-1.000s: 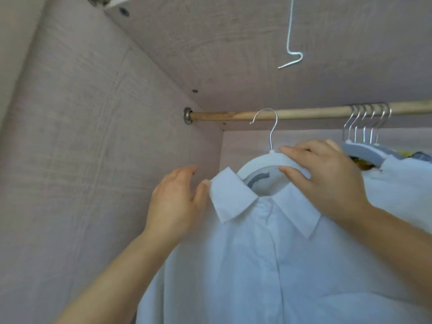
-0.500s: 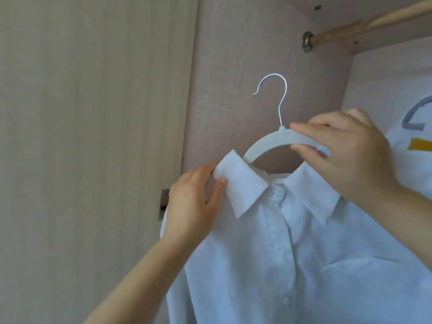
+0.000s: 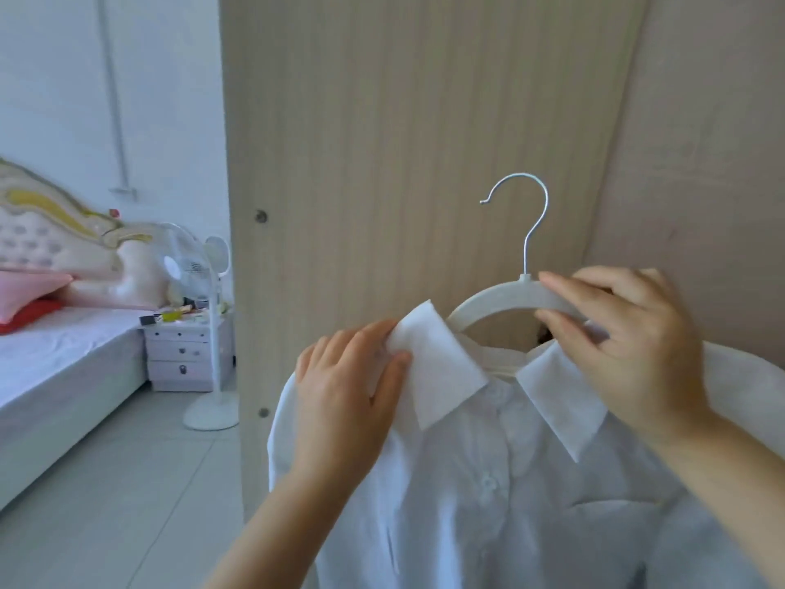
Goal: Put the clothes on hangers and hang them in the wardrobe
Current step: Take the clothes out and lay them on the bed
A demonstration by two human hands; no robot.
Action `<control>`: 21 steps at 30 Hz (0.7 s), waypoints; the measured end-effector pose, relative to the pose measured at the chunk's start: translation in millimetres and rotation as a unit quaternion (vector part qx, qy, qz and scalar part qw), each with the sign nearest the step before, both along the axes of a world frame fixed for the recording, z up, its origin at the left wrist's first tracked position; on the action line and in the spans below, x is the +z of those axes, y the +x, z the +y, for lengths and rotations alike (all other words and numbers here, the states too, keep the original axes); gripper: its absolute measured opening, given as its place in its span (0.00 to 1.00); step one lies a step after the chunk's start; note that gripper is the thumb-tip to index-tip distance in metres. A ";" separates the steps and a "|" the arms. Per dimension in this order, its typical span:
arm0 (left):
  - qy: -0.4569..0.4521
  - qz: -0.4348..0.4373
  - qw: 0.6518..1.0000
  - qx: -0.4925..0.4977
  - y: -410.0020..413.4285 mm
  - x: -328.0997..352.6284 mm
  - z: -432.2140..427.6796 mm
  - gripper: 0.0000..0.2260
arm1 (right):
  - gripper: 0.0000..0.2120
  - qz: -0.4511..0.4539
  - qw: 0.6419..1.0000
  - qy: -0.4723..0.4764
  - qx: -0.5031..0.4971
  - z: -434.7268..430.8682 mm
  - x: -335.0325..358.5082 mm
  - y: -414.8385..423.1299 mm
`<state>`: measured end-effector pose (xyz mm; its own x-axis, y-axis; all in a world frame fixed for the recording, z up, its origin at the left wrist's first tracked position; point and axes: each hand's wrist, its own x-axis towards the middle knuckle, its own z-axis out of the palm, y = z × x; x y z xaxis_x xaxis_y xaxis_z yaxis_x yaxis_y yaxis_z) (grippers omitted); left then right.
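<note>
Head view. Change since the earlier frames: the wooden rail and the garments hung on it have gone out of view, and a bedroom has come into view at the left. The hanger, formerly raised near the rail, is now held in front of the light wood-grain wardrobe panel [image 3: 382,142].

- White button-front collared shirt [image 3: 488,495]: draped on the hanger and held up before the panel, outside the wardrobe, with its front turned to the camera.
- White curved plastic hanger with silver wire hook [image 3: 492,299]: upright, its hook free and caught on nothing.
- Left hand [image 3: 344,401]: raised from below, forearm slanted upward. The collar point [image 3: 437,367] is pinched between thumb and fingers.
- Right hand [image 3: 616,333]: brought in from the right. The hanger's arch is gripped just right of the hook's base, forefinger above and thumb beneath.
- Background, left: a bed with white sheet [image 3: 51,359], a pink pillow [image 3: 29,286], a white drawer nightstand [image 3: 182,354] and a white pedestal fan [image 3: 199,269] on the pale tiled floor [image 3: 127,482].
</note>
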<state>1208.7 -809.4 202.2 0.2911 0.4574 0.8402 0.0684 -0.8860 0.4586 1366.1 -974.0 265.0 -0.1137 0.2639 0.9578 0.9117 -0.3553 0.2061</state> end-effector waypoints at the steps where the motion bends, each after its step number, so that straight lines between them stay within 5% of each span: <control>1: -0.006 -0.003 1.000 0.019 -18.6 -2.8 13.0 0.16 | 0.11 0.001 1.000 -0.001 0.019 19.8 -3.5 -12.6; 12: -0.052 0.002 0.965 0.259 -247.0 -35.7 140.9 0.12 | 0.12 0.028 0.974 -0.012 0.225 237.8 -50.9 -191.9; 21: -0.079 0.039 0.888 0.451 -402.6 -70.0 215.1 0.13 | 0.14 0.083 0.905 -0.034 0.416 398.8 -97.4 -337.4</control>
<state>806.0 -594.3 132.2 -0.2000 0.6449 0.7376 0.7542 -0.3792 0.5361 1028.7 -575.2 167.6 -0.1558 0.2119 0.9648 0.8784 0.4766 0.0372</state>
